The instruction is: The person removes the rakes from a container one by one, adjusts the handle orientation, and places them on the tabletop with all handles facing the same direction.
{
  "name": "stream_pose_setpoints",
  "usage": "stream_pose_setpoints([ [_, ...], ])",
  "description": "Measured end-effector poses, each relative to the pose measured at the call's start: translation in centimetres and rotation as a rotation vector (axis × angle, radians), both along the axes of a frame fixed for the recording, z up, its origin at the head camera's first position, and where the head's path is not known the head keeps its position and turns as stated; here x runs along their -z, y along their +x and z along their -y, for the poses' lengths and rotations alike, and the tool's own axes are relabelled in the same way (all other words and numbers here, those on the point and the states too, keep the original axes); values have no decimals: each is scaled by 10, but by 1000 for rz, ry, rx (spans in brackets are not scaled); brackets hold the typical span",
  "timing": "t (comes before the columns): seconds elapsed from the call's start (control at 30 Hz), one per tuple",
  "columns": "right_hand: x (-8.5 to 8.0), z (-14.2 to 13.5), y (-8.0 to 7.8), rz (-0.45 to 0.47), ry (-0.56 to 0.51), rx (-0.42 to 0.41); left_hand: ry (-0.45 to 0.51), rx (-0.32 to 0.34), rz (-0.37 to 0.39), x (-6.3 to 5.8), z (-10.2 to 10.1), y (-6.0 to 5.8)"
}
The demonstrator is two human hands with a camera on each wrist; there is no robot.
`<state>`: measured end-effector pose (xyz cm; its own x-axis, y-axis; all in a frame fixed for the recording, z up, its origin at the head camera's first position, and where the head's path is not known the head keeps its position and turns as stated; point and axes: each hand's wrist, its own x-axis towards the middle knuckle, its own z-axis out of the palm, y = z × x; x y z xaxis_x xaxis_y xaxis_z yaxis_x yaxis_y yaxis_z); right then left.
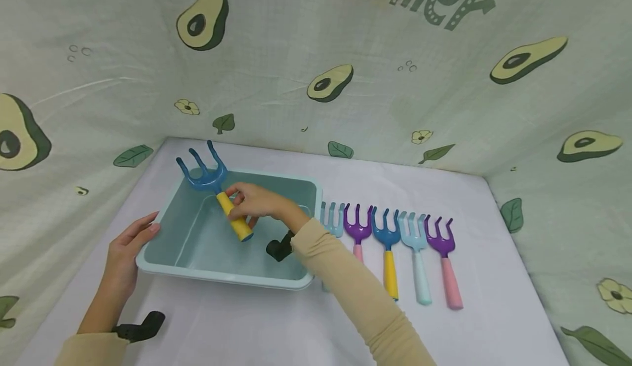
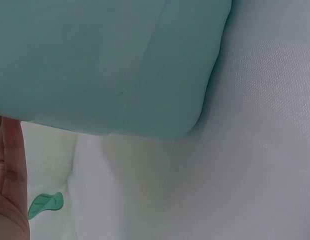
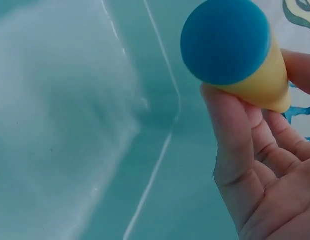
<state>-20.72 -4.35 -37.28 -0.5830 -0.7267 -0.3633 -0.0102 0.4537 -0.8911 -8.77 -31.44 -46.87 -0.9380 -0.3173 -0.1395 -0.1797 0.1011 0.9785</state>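
My right hand (image 1: 254, 201) grips the yellow handle of a blue three-pronged garden hand fork (image 1: 206, 179). The fork slants over the light blue-green plastic basin (image 1: 227, 282), its prongs reaching past the far left rim. In the right wrist view, thumb and fingers hold the yellow handle (image 3: 267, 87), and its round blue end faces the camera. At the basin's left side my left hand (image 1: 125, 253) touches the rim, its thumb near the edge. The left wrist view shows straight fingers (image 2: 14, 160) against the outer wall of the basin (image 2: 105, 75).
Right of the basin several hand forks lie in a row: a light blue one (image 1: 334, 220) partly hidden, a purple-and-pink one (image 1: 357, 231), a blue-and-yellow one (image 1: 390, 270), another light blue one (image 1: 421, 272) and another purple-and-pink one (image 1: 449, 278). An avocado-print cloth (image 1: 266, 113) surrounds the white-covered table (image 1: 494, 322).
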Motion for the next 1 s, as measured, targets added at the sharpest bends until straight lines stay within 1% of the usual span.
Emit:
stream_pose_setpoints([
  [0.03,-2,-3,-1,-6,-7,8,9,-4,12,-10,-6,3],
  [0.1,-8,-8,-2,-18,-17,19,29,-10,-8,-11,-7,4],
  [0.13,-12,-11,-3,-24,-24,24,42,-12,-9,-21,-12,6],
  [0.17,-16,-15,-3,-31,-30,30,52,-13,-16,-26,-16,8],
  [0.3,-32,-28,0,-66,-49,59,77,-19,-21,-35,-21,11],
  [0.37,-39,-35,2,-90,-47,69,74,-6,-16,-38,-22,13],
  [0.43,-45,-43,4,-114,-44,74,88,1,-27,-39,-22,13],
  [0.53,-51,-57,9,-144,-40,90,80,3,-29,-37,-21,13],
  [0.6,-53,-69,13,-158,-41,113,67,2,-18,-32,-19,12],
  [0.63,-53,-76,15,-165,-42,126,62,4,-18,-29,-18,11],
  [0.67,-53,-83,17,-168,-43,143,67,-8,-24,-26,-16,10],
  [0.77,-52,-107,23,-173,-50,194,43,-7,-7,-18,-11,7],
  [0.8,-52,-115,26,-176,-51,210,54,-3,-23,-14,-8,5],
  [0.87,-51,-131,31,-176,-51,250,67,-1,-16,-8,-4,3],
  [0.9,-51,-140,34,-183,-49,268,59,18,-18,-4,0,1],
  [0.93,-50,-148,36,-185,-44,288,72,22,-29,1,3,0],
  [1.0,-48,-165,41,-194,-35,327,79,21,-31,8,8,-3],
])
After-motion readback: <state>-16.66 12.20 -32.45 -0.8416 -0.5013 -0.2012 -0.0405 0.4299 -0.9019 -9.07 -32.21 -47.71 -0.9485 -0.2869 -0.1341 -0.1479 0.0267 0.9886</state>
